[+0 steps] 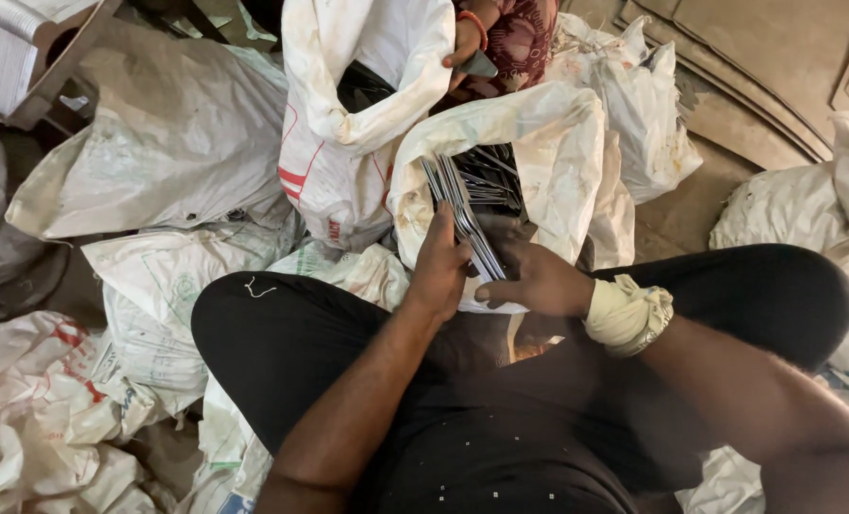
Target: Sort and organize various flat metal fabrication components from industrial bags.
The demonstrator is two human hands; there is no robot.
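Note:
I sit on the floor in black trousers with an open white woven sack [548, 152] in front of my knees. Inside it lie several thin dark metal strips [491, 181]. My left hand [441, 266] and my right hand [529, 281] both grip one bundle of long flat metal strips [463, 214], which points up and away toward the sack's mouth. A cream cloth band [626, 314] is wrapped around my right wrist.
A second open white sack [348, 114] with red marks stands just behind. Another person's hand [464, 43] with a red bangle holds a dark object at the top. Flat and crumpled white sacks [158, 143] cover the floor on both sides.

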